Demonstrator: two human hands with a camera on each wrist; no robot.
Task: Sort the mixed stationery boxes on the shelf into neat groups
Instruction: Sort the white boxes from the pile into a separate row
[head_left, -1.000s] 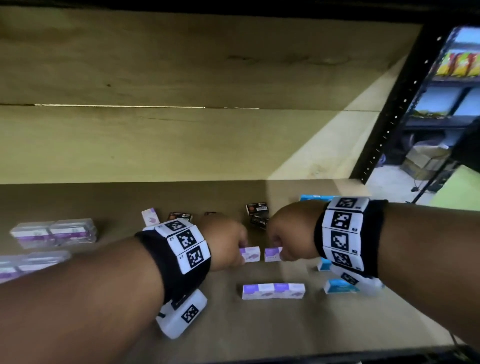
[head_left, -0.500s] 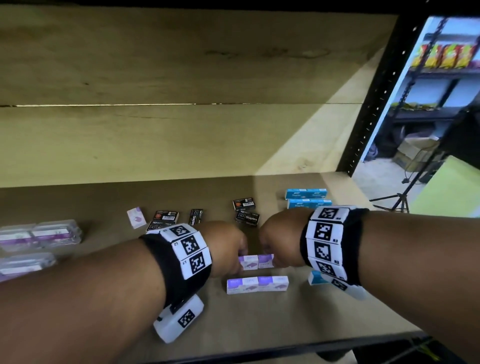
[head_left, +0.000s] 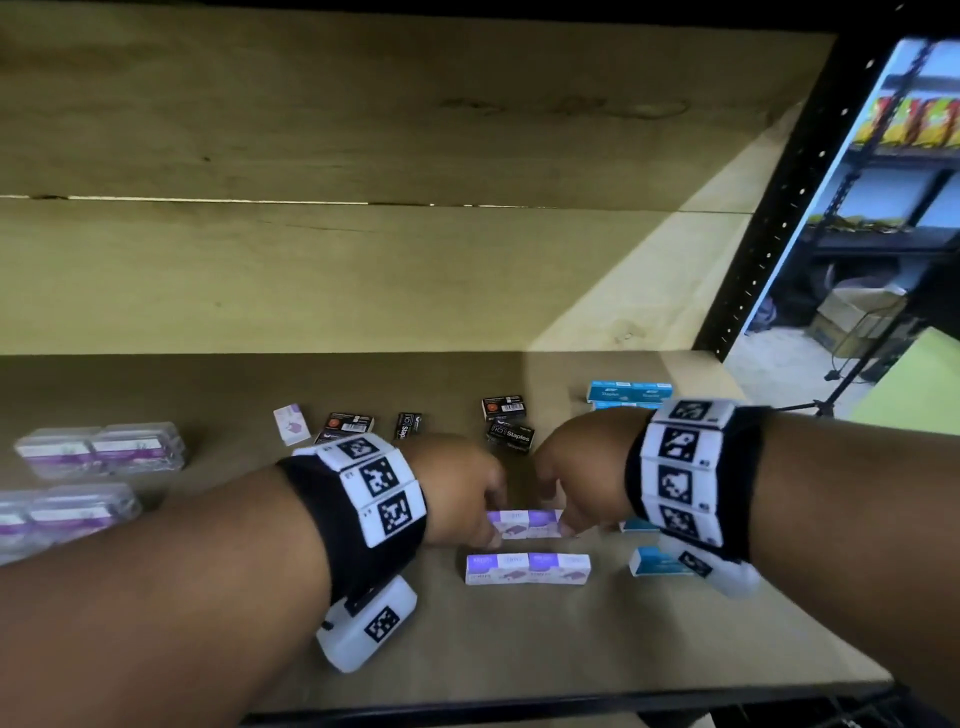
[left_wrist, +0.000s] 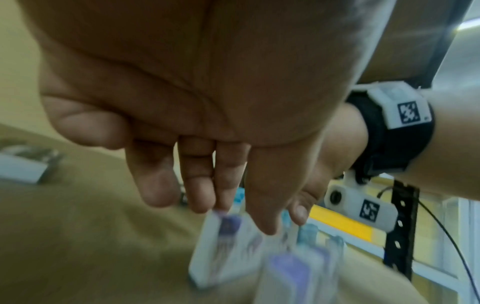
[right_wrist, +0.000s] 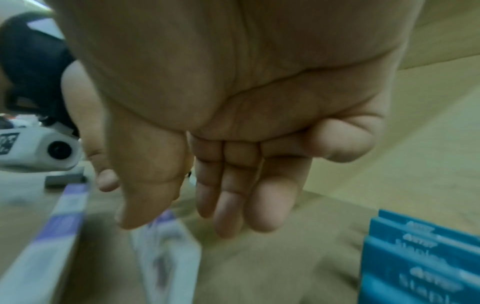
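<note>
Two small purple-and-white boxes (head_left: 524, 522) lie end to end on the shelf board (head_left: 519, 649). My left hand (head_left: 491, 519) touches their left end and my right hand (head_left: 563, 519) their right end. Both wrist views show fairly straight fingers and thumb reaching down onto a blurred purple box (left_wrist: 226, 246) (right_wrist: 168, 257). Just in front lies a row of matching purple boxes (head_left: 527, 568). Black staple boxes (head_left: 509, 434) lie scattered behind my hands. Blue boxes (head_left: 628, 391) are stacked at the back right.
Clear plastic cases (head_left: 98, 449) with purple labels sit at the far left. More blue boxes (head_left: 657, 562) lie under my right wrist. One purple box (head_left: 291, 423) lies tilted at the back left. A black upright post (head_left: 769, 234) bounds the shelf on the right.
My hands have brought the two purple boxes together from a small gap into one short line. The fingers look straighter now than a second ago.
</note>
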